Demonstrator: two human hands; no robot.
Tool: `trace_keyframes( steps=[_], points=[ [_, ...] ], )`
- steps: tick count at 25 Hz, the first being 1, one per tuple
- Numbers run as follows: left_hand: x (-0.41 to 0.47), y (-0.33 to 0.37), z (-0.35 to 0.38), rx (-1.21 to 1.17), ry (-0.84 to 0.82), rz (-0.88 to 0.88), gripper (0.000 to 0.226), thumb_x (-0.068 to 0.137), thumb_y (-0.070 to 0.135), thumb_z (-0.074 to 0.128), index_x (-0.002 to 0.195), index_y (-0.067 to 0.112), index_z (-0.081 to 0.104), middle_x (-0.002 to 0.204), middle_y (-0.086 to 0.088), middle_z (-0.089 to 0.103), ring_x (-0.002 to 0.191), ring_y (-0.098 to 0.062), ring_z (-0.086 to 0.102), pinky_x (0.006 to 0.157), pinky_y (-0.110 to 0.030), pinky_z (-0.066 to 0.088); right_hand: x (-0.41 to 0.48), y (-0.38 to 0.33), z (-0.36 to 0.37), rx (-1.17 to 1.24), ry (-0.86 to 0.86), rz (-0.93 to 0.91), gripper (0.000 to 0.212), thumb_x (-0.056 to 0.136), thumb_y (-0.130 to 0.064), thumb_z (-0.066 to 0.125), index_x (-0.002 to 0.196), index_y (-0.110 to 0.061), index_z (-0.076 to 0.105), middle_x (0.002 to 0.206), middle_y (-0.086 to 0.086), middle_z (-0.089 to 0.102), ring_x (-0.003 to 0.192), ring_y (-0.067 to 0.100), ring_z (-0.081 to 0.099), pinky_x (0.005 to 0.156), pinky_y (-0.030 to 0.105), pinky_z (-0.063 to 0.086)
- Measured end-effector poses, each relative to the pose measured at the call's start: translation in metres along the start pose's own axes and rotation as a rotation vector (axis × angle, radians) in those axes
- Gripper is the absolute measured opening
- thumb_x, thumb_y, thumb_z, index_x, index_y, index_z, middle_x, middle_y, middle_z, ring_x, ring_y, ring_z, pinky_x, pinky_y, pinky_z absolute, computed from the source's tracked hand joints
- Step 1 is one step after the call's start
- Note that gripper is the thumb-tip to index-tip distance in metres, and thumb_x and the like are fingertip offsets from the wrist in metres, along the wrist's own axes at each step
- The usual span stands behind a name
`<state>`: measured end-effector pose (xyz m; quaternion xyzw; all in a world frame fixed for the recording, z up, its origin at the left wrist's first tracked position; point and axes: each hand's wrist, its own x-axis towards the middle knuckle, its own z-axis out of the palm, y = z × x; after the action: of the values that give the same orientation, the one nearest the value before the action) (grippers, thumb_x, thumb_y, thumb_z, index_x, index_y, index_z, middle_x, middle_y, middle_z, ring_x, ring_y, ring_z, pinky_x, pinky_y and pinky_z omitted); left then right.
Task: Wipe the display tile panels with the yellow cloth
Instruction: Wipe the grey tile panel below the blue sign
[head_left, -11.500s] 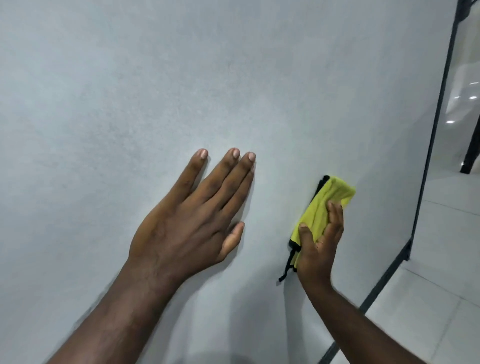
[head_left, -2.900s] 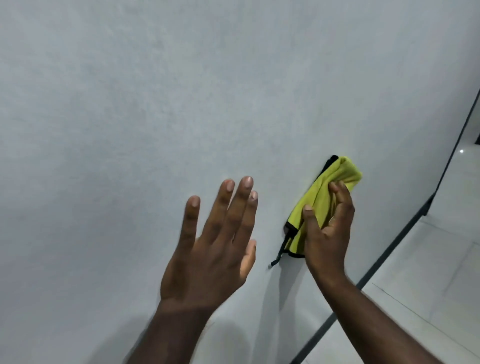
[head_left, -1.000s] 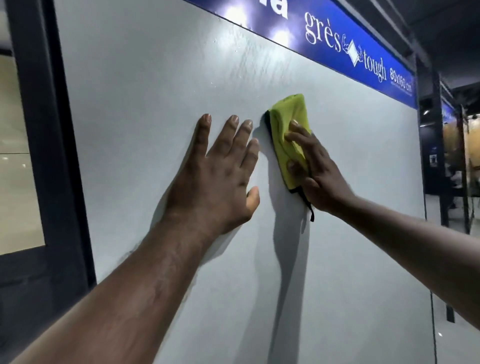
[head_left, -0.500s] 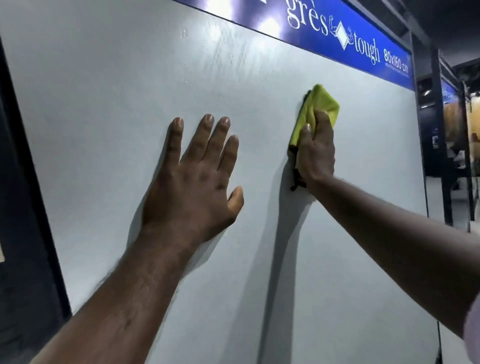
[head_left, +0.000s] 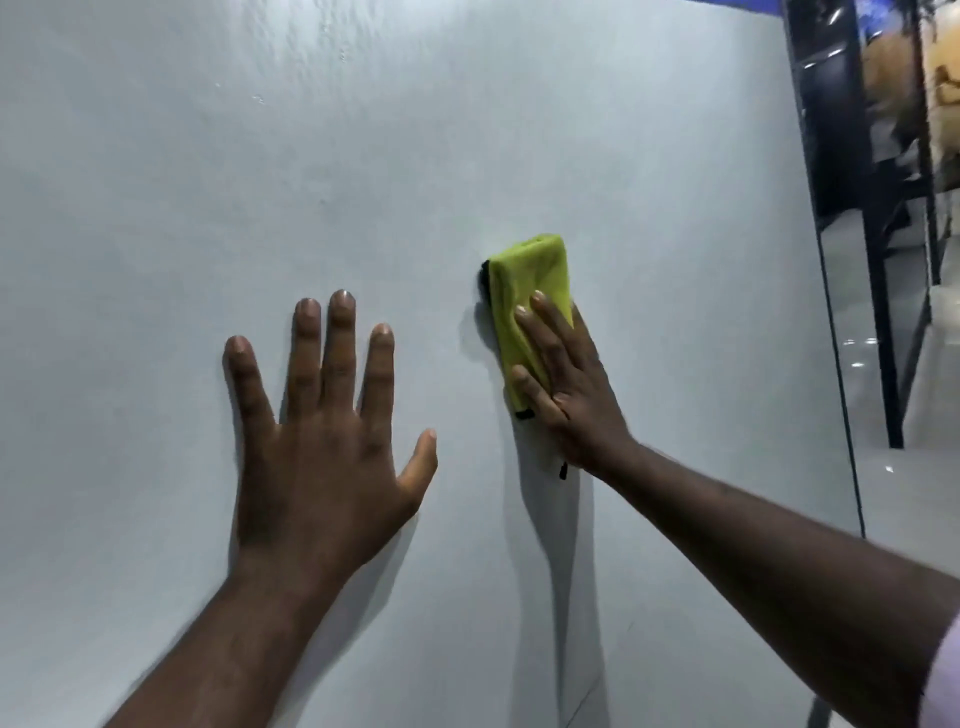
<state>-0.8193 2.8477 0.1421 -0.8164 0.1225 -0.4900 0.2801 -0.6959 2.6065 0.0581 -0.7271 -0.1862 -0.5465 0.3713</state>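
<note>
On the tile panel, the yellow cloth has been slid down to the middle, so one more strip is likely wiped. It is pressed flat by the straight fingers of the right hand, while the left hand is laid beside it, fingers spread, nothing held.

Tile showroom: tall grey display panel, black racks beyond, glossy floor reflecting lights.

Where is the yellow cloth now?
Head view, right of centre: yellow cloth pressed on the tile panel under the right hand, beside the left hand.
</note>
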Motion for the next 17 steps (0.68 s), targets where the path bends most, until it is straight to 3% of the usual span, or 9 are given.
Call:
trace_keyframes(
  steps=[2, 3, 6, 7, 10, 11, 14, 17],
  points=[
    [-0.014, 0.019, 0.013, 0.02, -0.012, 0.108, 0.096, 0.102, 0.063, 0.033, 0.174, 0.005, 0.008, 0.181, -0.022, -0.011, 0.169, -0.038, -0.007, 0.13, -0.075, 0.002, -0.03, 0.009, 0.001, 0.188, 0.1, 0.495, 0.062, 0.11, -0.049, 0.041, 0.168, -0.034, 0.024, 0.177, -0.017, 0.015, 0.164, 0.008, 0.008, 0.134, 0.05, 0.01],
    [-0.019, 0.03, 0.02, 0.02, -0.02, 0.154, 0.096, 0.103, 0.061, 0.034, 0.173, 0.003, 0.007, 0.181, -0.022, -0.009, 0.169, -0.037, -0.004, 0.131, -0.073, 0.004, -0.047, 0.003, 0.004, 0.214, 0.088, 0.567, 0.061, 0.111, -0.049, 0.038, 0.169, -0.035, 0.022, 0.177, -0.019, 0.012, 0.164, 0.007, 0.005, 0.135, 0.048, 0.007],
    [-0.038, 0.064, 0.041, -0.024, -0.037, 0.26, 0.091, 0.105, 0.056, 0.042, 0.173, 0.002, 0.014, 0.182, -0.02, -0.001, 0.169, -0.037, 0.001, 0.132, -0.071, 0.007, -0.125, -0.005, 0.013, 0.173, -0.033, 0.246, 0.055, 0.112, -0.027, 0.049, 0.165, -0.026, 0.035, 0.176, -0.013, 0.021, 0.164, 0.012, 0.015, 0.135, 0.043, 0.01],
    [-0.048, 0.076, 0.047, -0.038, -0.054, 0.293, 0.09, 0.105, 0.054, 0.047, 0.173, 0.003, 0.017, 0.182, -0.019, 0.0, 0.169, -0.038, 0.002, 0.132, -0.07, 0.008, -0.153, 0.0, 0.016, 0.17, -0.013, 0.315, 0.054, 0.111, -0.025, 0.051, 0.164, -0.026, 0.037, 0.174, -0.013, 0.024, 0.162, 0.013, 0.02, 0.134, 0.044, 0.015],
    [-0.089, 0.106, 0.063, -0.05, -0.112, 0.351, 0.093, 0.103, 0.053, 0.056, 0.173, 0.004, 0.019, 0.182, -0.02, 0.003, 0.169, -0.041, 0.004, 0.133, -0.07, 0.012, -0.223, 0.008, 0.021, 0.278, 0.161, 1.006, 0.055, 0.108, -0.023, 0.054, 0.16, -0.029, 0.038, 0.166, -0.013, 0.031, 0.153, 0.01, 0.032, 0.127, 0.046, 0.032],
    [-0.1, 0.112, 0.067, -0.028, -0.127, 0.365, 0.093, 0.103, 0.053, 0.055, 0.173, 0.003, 0.018, 0.182, -0.021, 0.004, 0.168, -0.042, 0.006, 0.132, -0.07, 0.012, -0.243, 0.003, 0.021, 0.278, 0.126, 1.018, 0.054, 0.106, -0.02, 0.057, 0.157, -0.028, 0.041, 0.162, -0.011, 0.035, 0.15, 0.007, 0.036, 0.125, 0.039, 0.034],
    [-0.114, 0.119, 0.076, 0.033, -0.129, 0.385, 0.093, 0.104, 0.056, 0.049, 0.173, 0.002, 0.016, 0.181, -0.024, 0.006, 0.167, -0.045, 0.01, 0.13, -0.071, 0.015, -0.3, -0.002, 0.02, 0.238, 0.007, 0.814, 0.053, 0.102, -0.011, 0.066, 0.149, -0.024, 0.046, 0.153, -0.01, 0.039, 0.145, 0.004, 0.04, 0.116, 0.017, 0.034],
    [-0.117, 0.122, 0.08, 0.062, -0.098, 0.364, 0.092, 0.105, 0.055, 0.045, 0.173, 0.001, 0.015, 0.181, -0.024, 0.008, 0.166, -0.046, 0.013, 0.129, -0.072, 0.016, -0.32, 0.018, 0.023, 0.288, 0.078, 1.363, 0.055, 0.102, -0.015, 0.065, 0.152, -0.025, 0.043, 0.152, -0.004, 0.038, 0.142, 0.022, 0.047, 0.112, 0.03, 0.038]
  ],
)
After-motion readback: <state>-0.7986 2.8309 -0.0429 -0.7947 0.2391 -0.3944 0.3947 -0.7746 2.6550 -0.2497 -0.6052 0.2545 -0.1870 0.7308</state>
